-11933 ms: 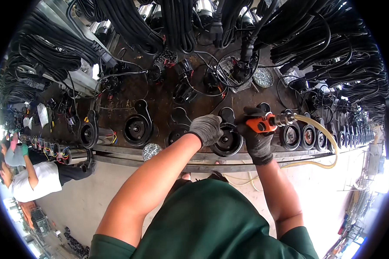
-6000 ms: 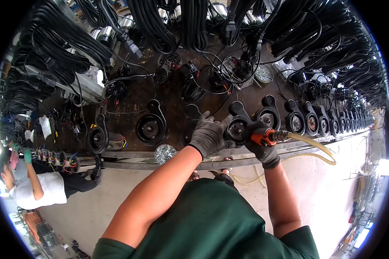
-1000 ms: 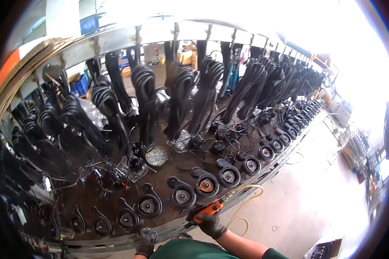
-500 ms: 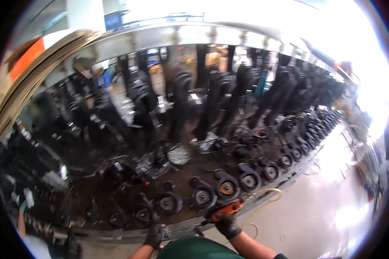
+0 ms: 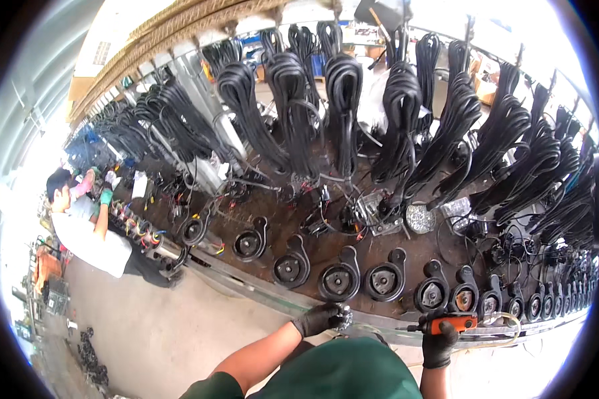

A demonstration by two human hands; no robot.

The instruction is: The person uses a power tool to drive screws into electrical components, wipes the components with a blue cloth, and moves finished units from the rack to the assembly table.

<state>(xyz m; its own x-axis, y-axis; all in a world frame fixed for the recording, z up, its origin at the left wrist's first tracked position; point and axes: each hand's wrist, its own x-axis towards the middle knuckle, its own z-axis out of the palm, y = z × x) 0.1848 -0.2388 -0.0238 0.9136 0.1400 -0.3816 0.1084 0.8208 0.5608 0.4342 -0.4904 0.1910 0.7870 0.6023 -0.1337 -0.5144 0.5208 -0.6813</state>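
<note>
While both gloved hands sit low at the near edge of a long workbench (image 5: 259,292), the left hand (image 5: 316,319) is curled around a small shiny metal part (image 5: 343,316), pinching it against the bench's front rail. At the same edge, well to the right, the right hand (image 5: 438,342) is closed in a fist around the grip of an orange power screwdriver (image 5: 449,324), whose dark bit points left along the rail; a pale hose (image 5: 506,326) loops from its rear end. Just beyond the hands, a row of black round motor housings (image 5: 339,279) lies along the brown bench top, running from the left toward the far right, where they shrink into the curve of the view. Above them hang thick bundles of coiled black cable (image 5: 343,113) from an overhead rail, with loose wiring and two silvery discs (image 5: 420,218) among them. Farther left along the same bench, another person in a white shirt (image 5: 90,233) leans over it with gloved hands raised.
</note>
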